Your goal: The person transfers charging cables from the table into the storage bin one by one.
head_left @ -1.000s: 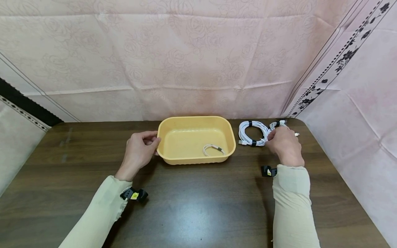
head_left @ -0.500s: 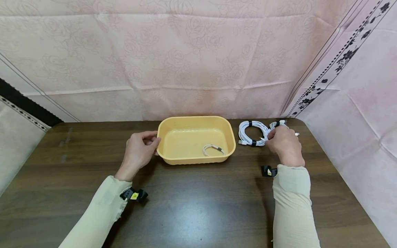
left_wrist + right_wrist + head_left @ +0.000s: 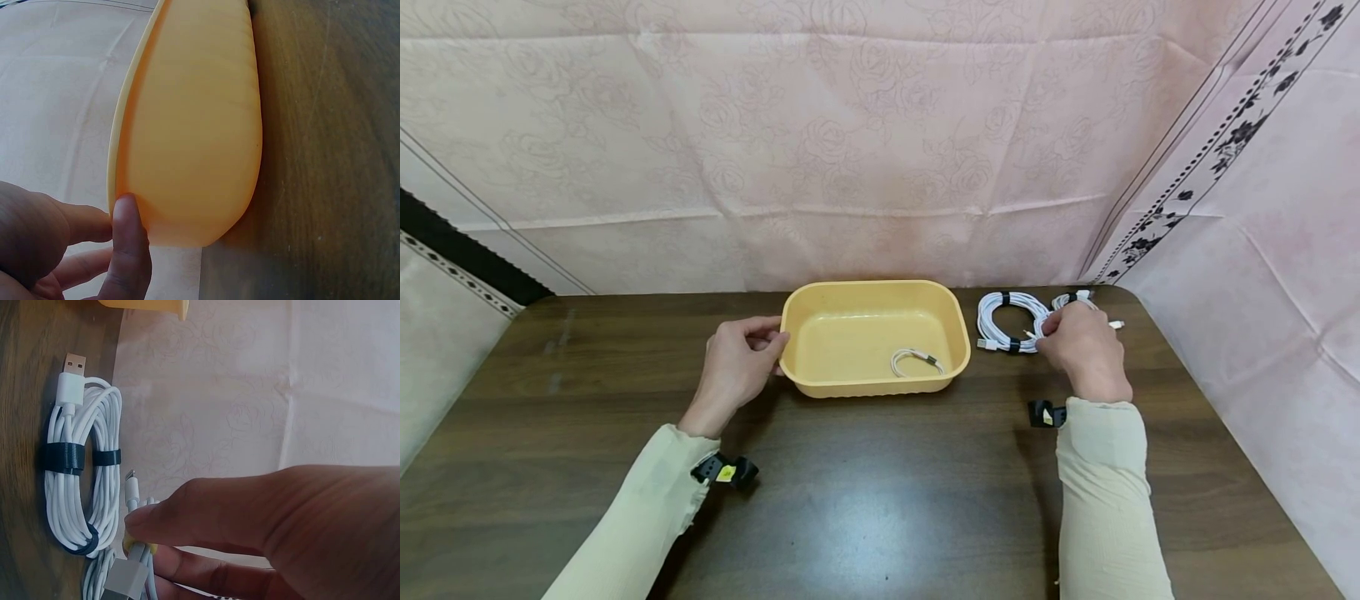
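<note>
My left hand point(image 3: 735, 367) pinches the left rim of a yellow plastic basin point(image 3: 850, 388); in the left wrist view the thumb and a finger point(image 3: 129, 240) lie on either side of its edge. On the right, my right hand point(image 3: 1086, 350) pinches a bundled white charging cable point(image 3: 132, 490) between thumb and fingers, near a yellow tie. Its small plug points up beside the thumb, and a larger pale plug point(image 3: 127, 578) shows below. Left of that hand lies a bigger coiled white USB cable point(image 3: 987, 318) with black straps. My fingers partly hide the held bundle.
A short looped white cable point(image 3: 912, 353) lies inside the basin at its near right. Another white coil with a black strap point(image 3: 1072, 297) shows behind the right hand. Patterned cloth point(image 3: 850, 167) hangs along the back edge of the brown wooden table point(image 3: 865, 483).
My right hand has shifted slightly left and away from me within the last half second. The left hand and the basin stay in place.
</note>
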A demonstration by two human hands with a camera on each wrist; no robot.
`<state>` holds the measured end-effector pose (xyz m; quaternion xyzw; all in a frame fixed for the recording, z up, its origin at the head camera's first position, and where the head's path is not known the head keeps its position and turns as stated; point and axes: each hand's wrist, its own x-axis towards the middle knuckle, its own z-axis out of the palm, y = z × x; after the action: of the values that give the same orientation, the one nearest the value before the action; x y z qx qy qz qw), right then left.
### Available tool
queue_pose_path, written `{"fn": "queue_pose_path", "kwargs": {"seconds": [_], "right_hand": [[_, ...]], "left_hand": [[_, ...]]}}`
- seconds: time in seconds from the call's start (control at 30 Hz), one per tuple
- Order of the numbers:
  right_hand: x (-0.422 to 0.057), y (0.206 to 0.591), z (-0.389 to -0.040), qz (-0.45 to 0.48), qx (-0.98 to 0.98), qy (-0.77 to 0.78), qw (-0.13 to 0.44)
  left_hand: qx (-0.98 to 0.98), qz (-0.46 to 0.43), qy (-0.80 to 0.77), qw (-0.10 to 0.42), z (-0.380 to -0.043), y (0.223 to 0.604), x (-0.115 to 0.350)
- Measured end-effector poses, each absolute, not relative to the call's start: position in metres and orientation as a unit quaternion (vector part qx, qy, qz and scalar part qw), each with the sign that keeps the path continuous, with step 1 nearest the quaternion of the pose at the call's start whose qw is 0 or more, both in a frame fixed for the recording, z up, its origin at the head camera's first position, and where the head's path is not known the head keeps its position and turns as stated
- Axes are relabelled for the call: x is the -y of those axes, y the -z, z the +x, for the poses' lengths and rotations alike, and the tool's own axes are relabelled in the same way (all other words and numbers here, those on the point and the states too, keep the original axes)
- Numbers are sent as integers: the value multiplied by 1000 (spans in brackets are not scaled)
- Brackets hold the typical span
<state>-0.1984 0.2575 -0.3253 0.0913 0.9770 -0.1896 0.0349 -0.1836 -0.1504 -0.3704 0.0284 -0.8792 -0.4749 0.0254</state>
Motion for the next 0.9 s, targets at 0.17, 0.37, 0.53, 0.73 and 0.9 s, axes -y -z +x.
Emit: {"fn": "queue_pose_path", "kwargs": {"seconds": [0.17,0.37,0.53,0.73,0.9], "right_hand": [[-254,325,-199,84,-979,186,28],[-253,325,-199,83,-979,184,28],[-251,326,-200,82,-979,183,24],[-249,327,-200,73,-981,182,12],[-248,326,-199,70,-981,180,5]], "left_hand": [[881,28,471,33,-184,371,150],[882,28,470,34,-184,371,150],[882,28,469,33,-183,371,150],[881,30,472,31,-183,371,150],[877,30,479,28,-183,370,150]]}}
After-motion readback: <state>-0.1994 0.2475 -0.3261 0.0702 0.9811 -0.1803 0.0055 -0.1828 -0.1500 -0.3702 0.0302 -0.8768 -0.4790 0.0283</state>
